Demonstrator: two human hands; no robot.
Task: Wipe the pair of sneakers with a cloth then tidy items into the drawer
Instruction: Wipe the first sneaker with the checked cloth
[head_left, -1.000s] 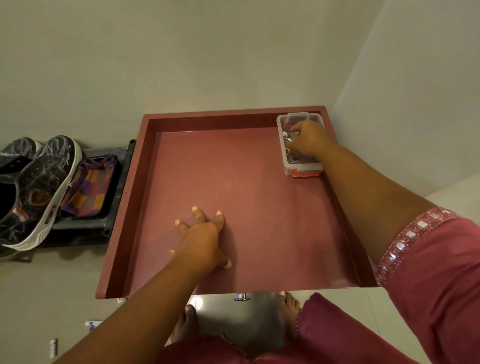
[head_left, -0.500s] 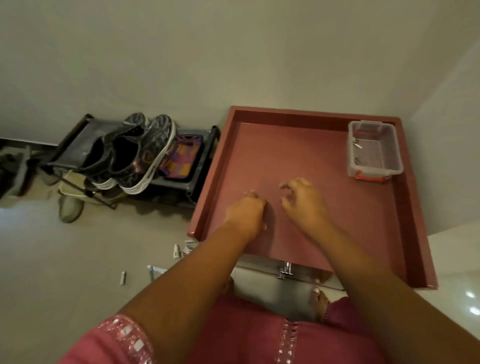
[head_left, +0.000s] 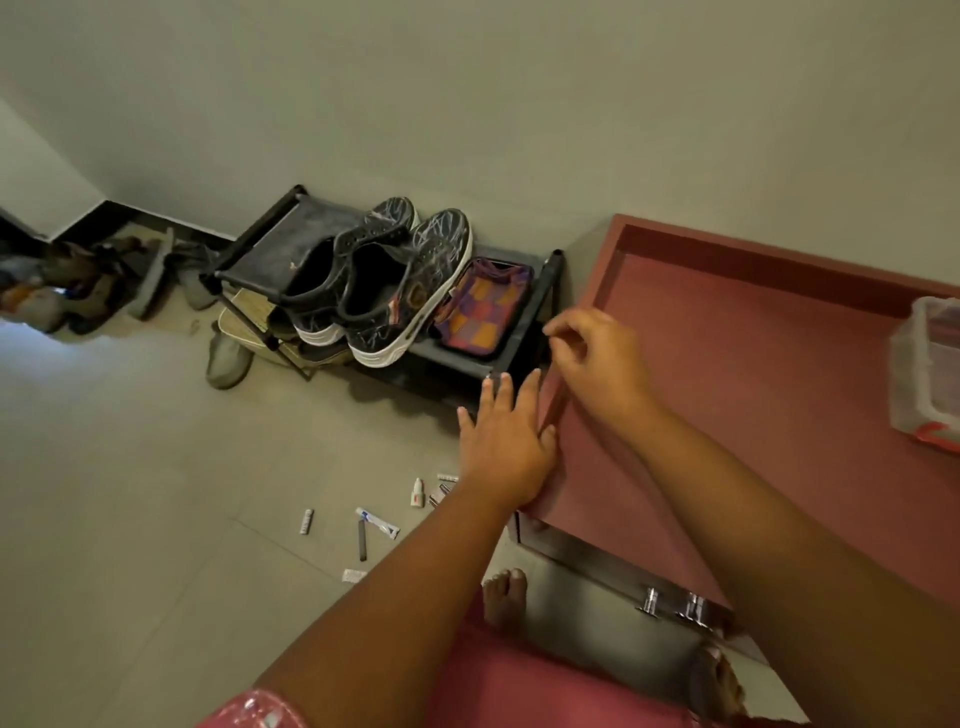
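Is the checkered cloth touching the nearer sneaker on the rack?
Touching. The head view shows the checkered cloth lying on the rack with its left edge tucked against the white sole of the nearer sneaker, with no gap visible between them.

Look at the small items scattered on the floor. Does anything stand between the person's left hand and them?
Nothing visible does. The left hand hangs open beside the drawer wall, above bare floor, and the small items lie below it on open tile. The shoe rack stands farther back, off that path.
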